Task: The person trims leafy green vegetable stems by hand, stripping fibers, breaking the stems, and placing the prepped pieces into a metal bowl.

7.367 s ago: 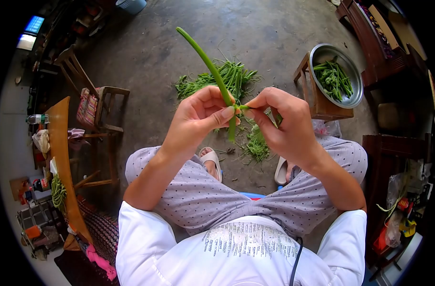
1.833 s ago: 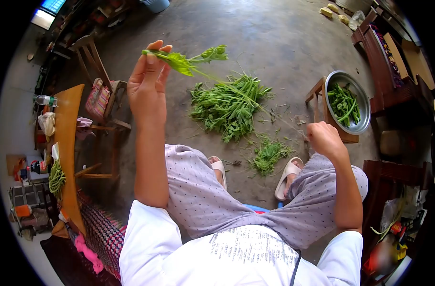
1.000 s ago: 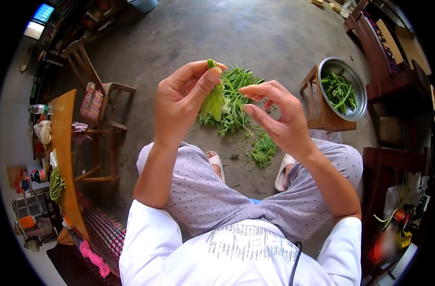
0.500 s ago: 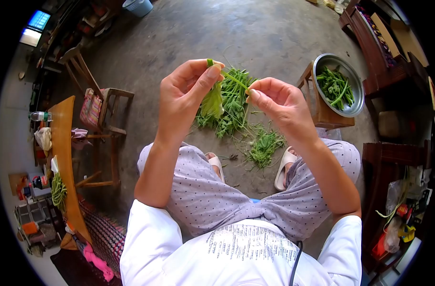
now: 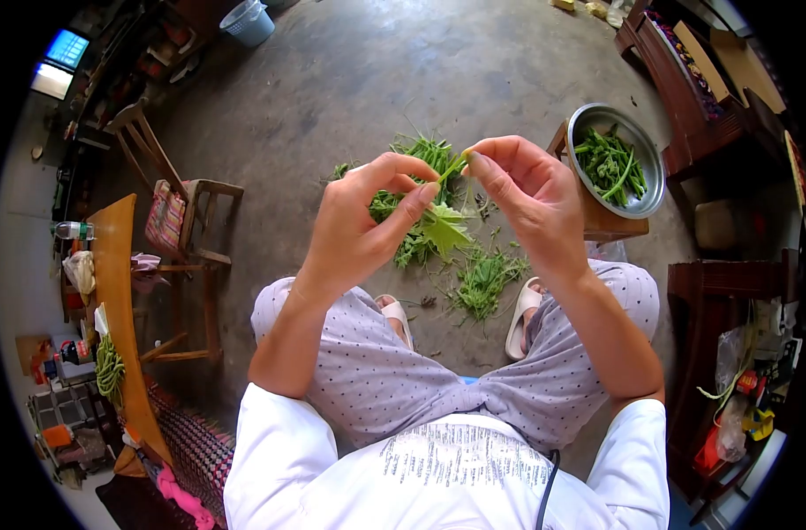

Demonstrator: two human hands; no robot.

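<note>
Between my hands is a green leafy stem point(image 5: 452, 168), its pale, jagged leaf point(image 5: 444, 230) hanging below the fingertips. My left hand point(image 5: 364, 219) is closed, thumb and fingers pinching the stem just above the leaf. At the stem's upper end, my right hand point(image 5: 534, 190) is closed in a pinch on its tip. Behind and below them a heap of leafy greens point(image 5: 436, 152) lies on the floor, partly covered by my left hand. A smaller heap of trimmings point(image 5: 484, 284) sits nearer my feet.
To the right, a metal basin point(image 5: 655, 199) with green stems rests on a wooden stool point(image 5: 613, 228). A wooden chair point(image 5: 210, 187) and a long wooden table point(image 5: 115, 265) stand left. Dark wooden furniture point(image 5: 730, 281) lines the right side. A blue bucket point(image 5: 248, 24) is at the back.
My left hand has come down and turned, and its fingertips are closer to my right hand's. The leaf now hangs right of my left fingertips. My right hand has shifted slightly right and up.
</note>
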